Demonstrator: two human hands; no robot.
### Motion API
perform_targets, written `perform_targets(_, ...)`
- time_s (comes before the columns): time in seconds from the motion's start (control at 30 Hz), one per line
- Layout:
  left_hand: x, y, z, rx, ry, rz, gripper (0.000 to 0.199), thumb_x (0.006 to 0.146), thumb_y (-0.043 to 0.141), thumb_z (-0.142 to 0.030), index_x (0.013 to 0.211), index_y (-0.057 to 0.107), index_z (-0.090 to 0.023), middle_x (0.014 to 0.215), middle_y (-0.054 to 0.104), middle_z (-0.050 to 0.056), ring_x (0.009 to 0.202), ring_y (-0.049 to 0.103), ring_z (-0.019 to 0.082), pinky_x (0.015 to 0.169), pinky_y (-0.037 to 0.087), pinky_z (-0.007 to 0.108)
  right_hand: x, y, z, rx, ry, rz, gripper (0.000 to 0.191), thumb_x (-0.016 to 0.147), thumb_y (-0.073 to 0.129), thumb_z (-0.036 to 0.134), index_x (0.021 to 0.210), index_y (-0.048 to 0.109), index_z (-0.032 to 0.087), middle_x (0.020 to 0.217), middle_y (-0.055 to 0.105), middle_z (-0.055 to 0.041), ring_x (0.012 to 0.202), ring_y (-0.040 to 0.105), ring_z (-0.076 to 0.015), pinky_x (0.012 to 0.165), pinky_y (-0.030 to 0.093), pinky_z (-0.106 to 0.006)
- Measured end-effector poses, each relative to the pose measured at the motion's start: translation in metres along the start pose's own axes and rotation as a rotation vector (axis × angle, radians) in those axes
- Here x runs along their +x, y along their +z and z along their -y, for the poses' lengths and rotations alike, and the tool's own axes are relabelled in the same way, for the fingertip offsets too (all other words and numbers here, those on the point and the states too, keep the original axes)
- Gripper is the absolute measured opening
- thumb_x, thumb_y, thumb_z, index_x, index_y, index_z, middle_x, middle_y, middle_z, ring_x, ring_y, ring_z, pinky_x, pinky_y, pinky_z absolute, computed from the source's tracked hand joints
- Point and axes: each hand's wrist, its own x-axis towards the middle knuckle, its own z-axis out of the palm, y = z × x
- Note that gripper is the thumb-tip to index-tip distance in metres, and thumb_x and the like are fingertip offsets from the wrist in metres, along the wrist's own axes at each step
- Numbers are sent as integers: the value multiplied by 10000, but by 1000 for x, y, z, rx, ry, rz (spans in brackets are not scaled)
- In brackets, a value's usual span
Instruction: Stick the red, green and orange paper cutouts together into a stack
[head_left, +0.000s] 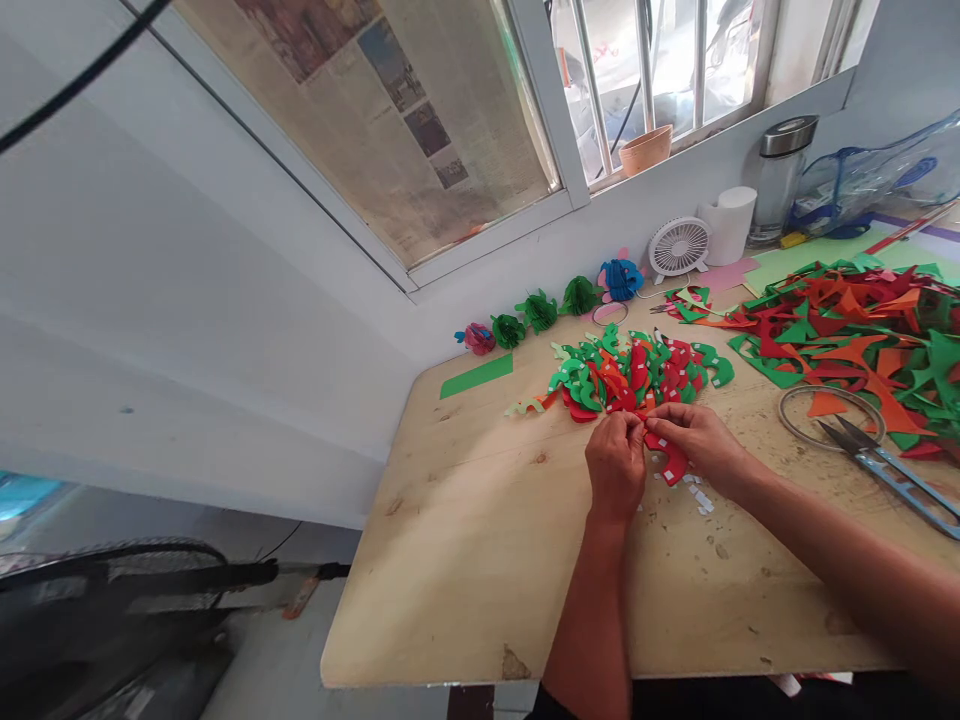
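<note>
Daylight glares through the white-barred window [673, 65]; soft brightness streaks the pale wooden desk [457, 540]; the lower-left corner is dark, blurred.

Widest open room: bare wood of the table [457, 530], from beside the left hand [616, 455] out to its left; a low sideways pass fits there, the green paper strip [476, 376] lying flat farther back. Straight ahead of both hands, the pile of cut paper pieces [581, 370] blocks travel at table level. To the right, the heap of scraps [847, 320], tape roll [781, 412] and scissors [881, 468] obstruct; a narrow lane separates scissors from the right arm [817, 555]. Fan [679, 247] and bottle [780, 185] stand upright behind.
</note>
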Motion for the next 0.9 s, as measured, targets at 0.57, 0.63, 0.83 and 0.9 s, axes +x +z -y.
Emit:
perform_targets(0.57,1,-2,1,-1,-94,1,74,778,533,-173,711,564,-185,688,627,15,654,573,131,625,423,236,2,-6,6,44,-35,-59,318,546,761,426,690,614,183,596,598,21,503,517,-102,486,416,-227)
perform_targets(0.63,2,-2,2,-56,-148,19,59,758,540,-164,708,566,-182,687,624,10,644,566,127,614,423,232,1,-5,7,20,-45,-61,336,539,756,447,689,612,183,597,597,14,505,519,-109,485,418,-235)
perform_targets(0.83,3,-3,5,-310,-345,55,91,746,546,-208,773,622,-166,542,536,-34,492,481,88,506,370,198,-3,-2,9,-19,-39,-33,361,542,745,466,699,601,174,594,593,17,504,513,-108,488,406,-239)
perform_targets(0.9,5,-4,3,-394,-411,52,111,740,551,-225,769,634,-157,530,529,-33,483,476,84,501,370,195,-3,-2,10,-23,-38,-32,359,545,743,463,702,605,172,592,594,19,507,513,-107,484,398,-235)
